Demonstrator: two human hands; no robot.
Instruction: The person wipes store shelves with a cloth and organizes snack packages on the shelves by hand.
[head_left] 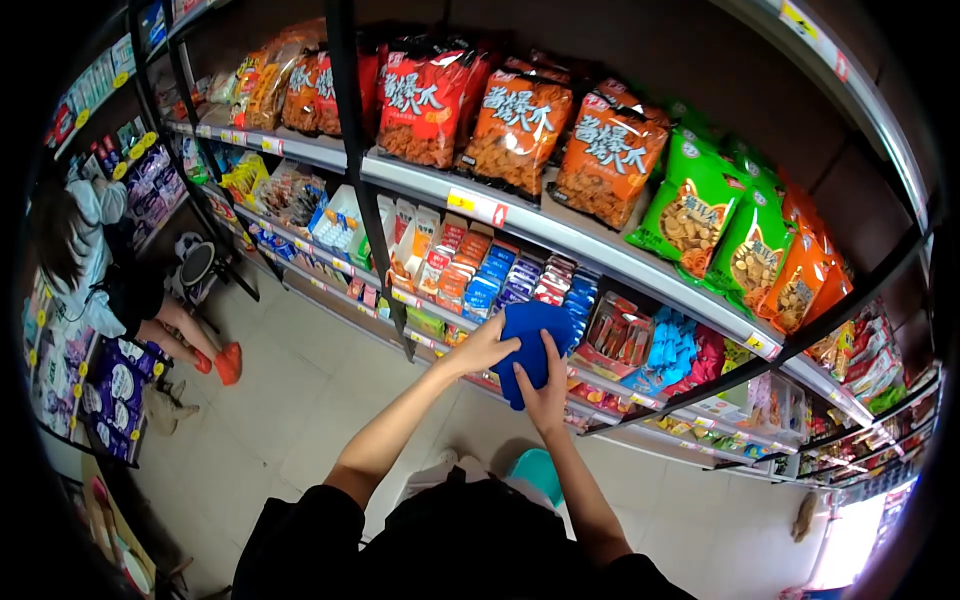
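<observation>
A folded blue cloth (535,325) is held between my two hands, in front of the snack shelves. My left hand (488,347) grips its left side, thumb over the front. On the lower right, my right hand (543,385) has its fingers on the cloth. Just behind the cloth are small packets in blue and red (485,285) on the middle shelf. A teal bucket (538,474) stands on the floor below, partly hidden by my body.
Large orange snack bags (515,120) and green snack bags (690,210) line the upper shelf. Black uprights (365,180) cross the shelving. At the left, another person (95,250) stands by a side shelf near a round-seated stool (198,267). A tan animal (804,517) lies at the far right.
</observation>
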